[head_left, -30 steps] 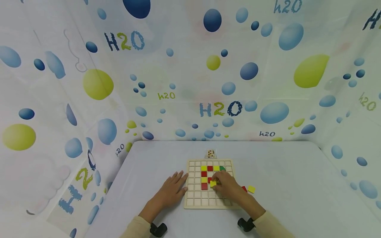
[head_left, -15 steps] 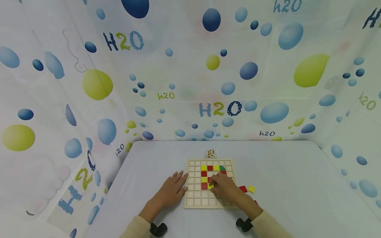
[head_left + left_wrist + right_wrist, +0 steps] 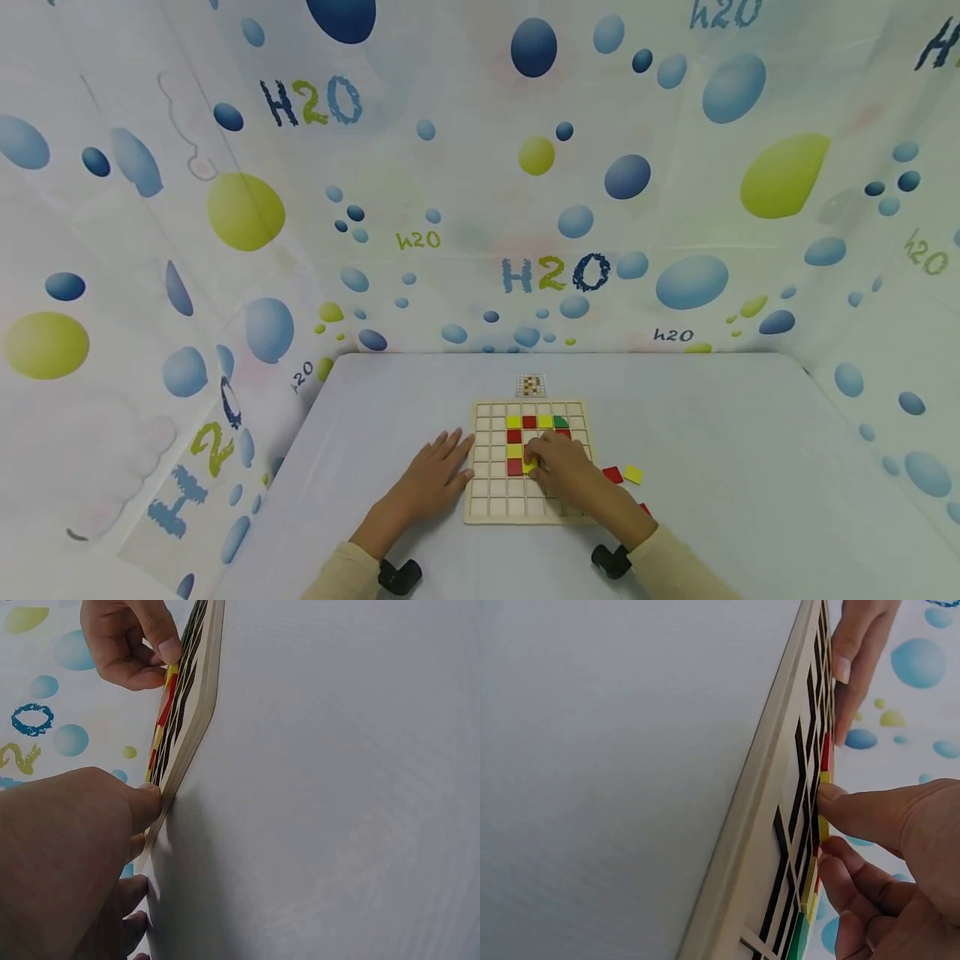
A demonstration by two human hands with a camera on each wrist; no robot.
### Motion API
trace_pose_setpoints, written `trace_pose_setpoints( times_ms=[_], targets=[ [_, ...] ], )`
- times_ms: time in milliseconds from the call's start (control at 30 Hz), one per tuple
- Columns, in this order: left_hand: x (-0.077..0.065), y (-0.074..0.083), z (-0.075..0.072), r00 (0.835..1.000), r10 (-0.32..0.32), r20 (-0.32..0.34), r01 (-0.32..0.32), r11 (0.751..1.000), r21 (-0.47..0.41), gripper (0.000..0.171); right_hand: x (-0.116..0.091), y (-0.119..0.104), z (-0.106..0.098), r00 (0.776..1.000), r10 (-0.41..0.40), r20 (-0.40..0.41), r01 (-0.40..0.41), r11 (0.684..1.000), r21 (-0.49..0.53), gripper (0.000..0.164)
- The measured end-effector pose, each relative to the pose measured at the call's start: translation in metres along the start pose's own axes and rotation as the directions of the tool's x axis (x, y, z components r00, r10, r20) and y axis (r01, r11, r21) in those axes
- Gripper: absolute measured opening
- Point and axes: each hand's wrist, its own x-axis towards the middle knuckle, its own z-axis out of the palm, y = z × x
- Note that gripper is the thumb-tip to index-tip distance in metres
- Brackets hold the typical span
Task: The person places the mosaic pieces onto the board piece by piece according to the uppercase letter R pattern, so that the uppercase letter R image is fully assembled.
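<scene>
A wooden grid board lies on the table, with red and yellow square tiles in some of its cells. My right hand is over the middle of it, thumb and fingertips pinching a yellow tile at the grid. In the head view this tile sits just right of a red tile, partly covered by the fingers. A green tile with a curved edge lies in the upper right of the pattern. My left hand rests with fingers extended against the board's left edge.
Loose on the table to the right of the board are a red tile and a yellow tile. Another red tile shows partly behind the right forearm. Beyond the board lies a small card with a printed grid pattern.
My right hand has lowered the yellow tile and shifted it slightly left, to the cell beside the red tile. The left hand stays where it was.
</scene>
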Motion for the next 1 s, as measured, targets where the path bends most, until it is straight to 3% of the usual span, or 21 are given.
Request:
trace_pose_setpoints(
  times_ms=[533,1000],
  targets=[
    [0.0011,0.0012,-0.0004,1.000,-0.015,0.016,0.015,1.000,-0.004,0.063,-0.0037,0.0054,-0.0004,0.999,0.001,0.037,-0.003,0.998,0.063,0.015],
    [0.0010,0.0013,-0.0015,1.000,-0.018,0.006,0.018,1.000,-0.005,0.063,-0.0015,0.0049,0.0028,1.000,-0.020,0.012,0.020,1.000,0.006,0.014]
  ],
)
